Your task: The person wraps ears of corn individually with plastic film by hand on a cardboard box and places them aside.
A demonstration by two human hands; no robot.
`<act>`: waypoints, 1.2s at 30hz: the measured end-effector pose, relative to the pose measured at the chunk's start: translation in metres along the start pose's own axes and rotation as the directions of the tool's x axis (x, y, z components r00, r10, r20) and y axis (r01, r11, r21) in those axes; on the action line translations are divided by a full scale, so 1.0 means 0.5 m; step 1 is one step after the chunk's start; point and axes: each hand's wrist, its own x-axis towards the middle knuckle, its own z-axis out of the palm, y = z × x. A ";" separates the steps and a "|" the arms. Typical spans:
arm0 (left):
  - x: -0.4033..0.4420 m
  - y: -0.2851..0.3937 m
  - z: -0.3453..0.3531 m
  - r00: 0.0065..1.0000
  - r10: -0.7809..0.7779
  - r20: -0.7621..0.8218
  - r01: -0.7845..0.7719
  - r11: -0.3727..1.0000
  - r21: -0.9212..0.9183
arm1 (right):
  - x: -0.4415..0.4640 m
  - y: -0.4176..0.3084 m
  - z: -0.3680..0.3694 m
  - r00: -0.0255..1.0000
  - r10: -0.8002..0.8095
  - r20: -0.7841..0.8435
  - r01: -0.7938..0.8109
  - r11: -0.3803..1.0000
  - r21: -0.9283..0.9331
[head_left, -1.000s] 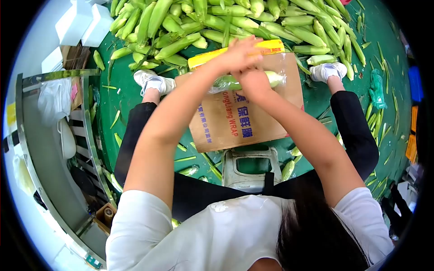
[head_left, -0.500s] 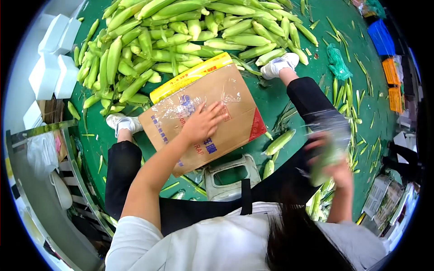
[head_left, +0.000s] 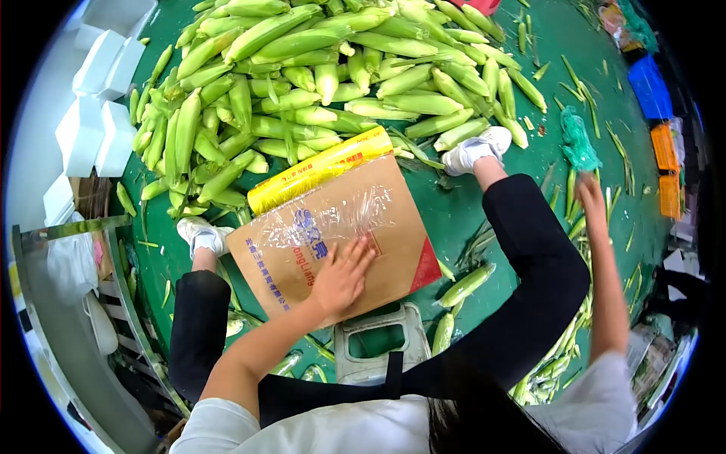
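My left hand (head_left: 345,274) lies flat with fingers spread on a brown printed cardboard box (head_left: 355,208). Crinkled clear film (head_left: 363,203) covers part of the cardboard beyond my fingertips. Along the box's far edge sits a yellow printed roll (head_left: 321,170). My right hand (head_left: 591,198) is stretched out to the right, fingers pointing away, with nothing visible in it. Just beyond its fingertips is a crumpled green plastic bag (head_left: 579,140); whether they touch, I cannot tell.
A large heap of corn ears in green husks (head_left: 318,83) covers the floor ahead. A grey plastic stool (head_left: 382,340) stands near me. Loose ears (head_left: 467,284) lie right of the box. White foam boxes (head_left: 87,129) are left; blue (head_left: 649,87) and orange crates (head_left: 665,147) are right.
The blurred corn ear in my right hand is gone from it; that arm has extended forward and right. My left hand stays on the box, which sits slightly lower in view.
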 end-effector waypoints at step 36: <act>-0.007 0.114 -0.038 0.747 -0.654 -0.118 0.490 0.663 -0.567 | -0.285 -0.464 0.762 0.995 -0.025 -0.093 -0.015 0.915 -0.404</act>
